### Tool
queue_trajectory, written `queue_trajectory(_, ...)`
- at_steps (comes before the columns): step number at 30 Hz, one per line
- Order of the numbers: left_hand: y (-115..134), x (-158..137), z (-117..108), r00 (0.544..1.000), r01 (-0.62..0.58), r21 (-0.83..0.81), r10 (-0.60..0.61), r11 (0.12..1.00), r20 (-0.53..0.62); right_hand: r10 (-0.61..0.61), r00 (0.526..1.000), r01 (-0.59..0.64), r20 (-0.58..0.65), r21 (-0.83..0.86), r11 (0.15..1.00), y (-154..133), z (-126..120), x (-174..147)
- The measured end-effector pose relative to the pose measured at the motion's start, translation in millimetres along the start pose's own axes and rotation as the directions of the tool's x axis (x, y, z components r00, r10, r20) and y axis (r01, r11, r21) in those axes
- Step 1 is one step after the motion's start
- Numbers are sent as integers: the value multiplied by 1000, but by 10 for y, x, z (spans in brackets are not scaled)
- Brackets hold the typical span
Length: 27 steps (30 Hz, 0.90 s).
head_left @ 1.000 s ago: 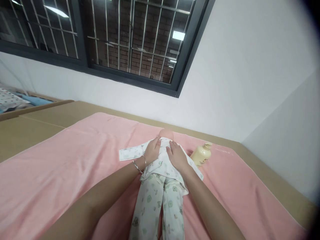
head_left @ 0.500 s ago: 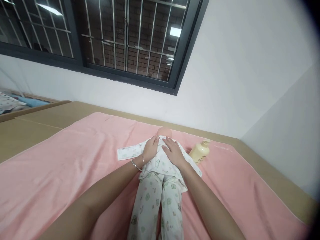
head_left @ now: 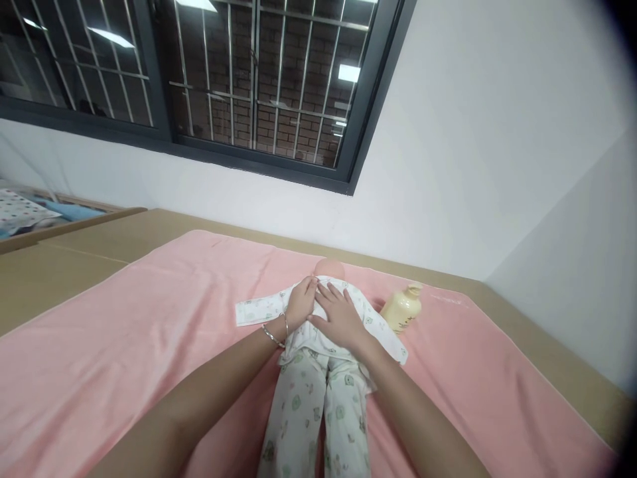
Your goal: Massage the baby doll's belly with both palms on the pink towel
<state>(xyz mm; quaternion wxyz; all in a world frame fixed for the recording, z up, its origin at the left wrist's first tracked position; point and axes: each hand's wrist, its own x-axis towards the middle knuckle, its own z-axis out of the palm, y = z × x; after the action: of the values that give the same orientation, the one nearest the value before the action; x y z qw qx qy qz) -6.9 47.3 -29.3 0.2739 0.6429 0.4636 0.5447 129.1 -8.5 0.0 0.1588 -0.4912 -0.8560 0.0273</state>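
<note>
A baby doll lies on the pink blanket (head_left: 213, 285), its round bald head (head_left: 329, 267) at the far end. It wears a white printed shirt (head_left: 318, 342) and matching pants (head_left: 298, 398). My left hand (head_left: 301, 304), with a bangle at the wrist, is at the shirt's upper left, thumb and fingers pinched together on the cloth near the neckline. Flat on the shirt's chest rests my right hand (head_left: 341, 318), fingers spread, its tips close to my left hand. The shirt's sleeves stretch out to either side.
A pale yellow pump bottle (head_left: 403, 309) leans or lies on the blanket just beyond the right sleeve. Behind the tan padded surface (head_left: 169, 222) rise a white wall and a barred window (head_left: 259, 79). Dotted fabric (head_left: 22, 209) shows at the far left.
My right hand has slid slightly left and down over the chest, nearer my left hand. The shirt's hem has shifted a little, and the view has tilted slightly.
</note>
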Motion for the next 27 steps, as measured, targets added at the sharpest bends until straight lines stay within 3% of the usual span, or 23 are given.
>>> queue_trajectory(6, 115, -38, -32, 997, -72, 70, 71, 995, 22, 193, 971, -168, -142, 167, 971, 465, 73, 106)
queue_trajectory(14, 69, -24, -24, 996, -87, 111, 82, 990, 47, 207, 961, -184, -183, 133, 974, 452, 113, 72)
queue_trajectory(18, 40, 16, -20, 981, -170, 222, 145, 960, 126, 264, 947, -260, -181, 45, 965, 388, 53, 49)
queue_trajectory(24, 157, -19, -44, 976, -198, 637, 86, 745, 202, 478, 873, -486, -96, -95, 869, 57, -55, -32)
queue_trajectory(27, 242, -93, -23, 978, -206, 732, 112, 649, 176, 415, 908, -418, -53, -124, 900, -121, -87, -72)
